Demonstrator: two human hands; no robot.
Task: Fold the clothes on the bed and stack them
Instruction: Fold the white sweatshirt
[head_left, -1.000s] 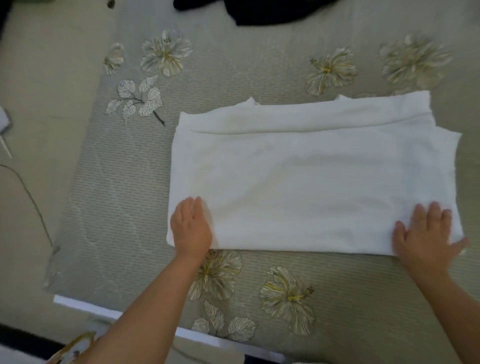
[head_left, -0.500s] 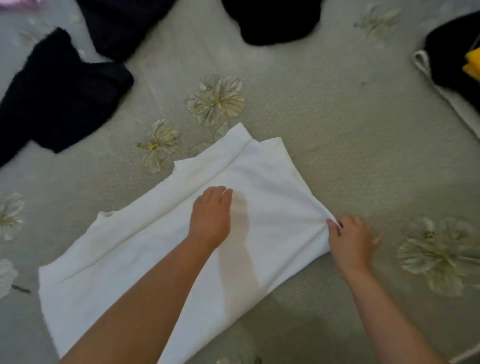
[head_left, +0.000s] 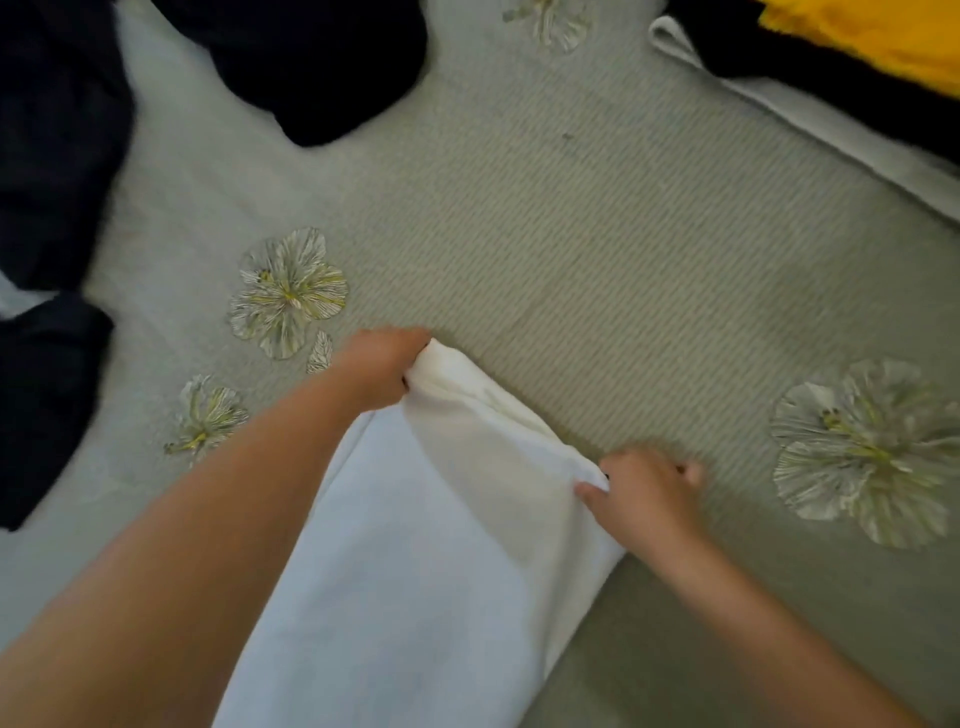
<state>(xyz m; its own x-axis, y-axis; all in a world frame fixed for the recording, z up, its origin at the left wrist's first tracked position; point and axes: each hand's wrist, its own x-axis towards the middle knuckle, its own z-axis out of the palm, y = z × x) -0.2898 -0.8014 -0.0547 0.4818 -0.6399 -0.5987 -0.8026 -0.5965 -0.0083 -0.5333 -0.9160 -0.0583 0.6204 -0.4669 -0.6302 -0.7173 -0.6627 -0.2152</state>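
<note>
Here the white garment is spread on the bed cover, near centre. Its far-left corner is gripped by the curled left hand, its far-right corner pinched by the right hand. Dark clothes lie far left.

I saw the folded garment lying on the bed near its front edge, my left hand at its far left corner and my right hand at its far right corner. Loose clothes lay toward the far left; a stack sat at the far right corner.
</note>
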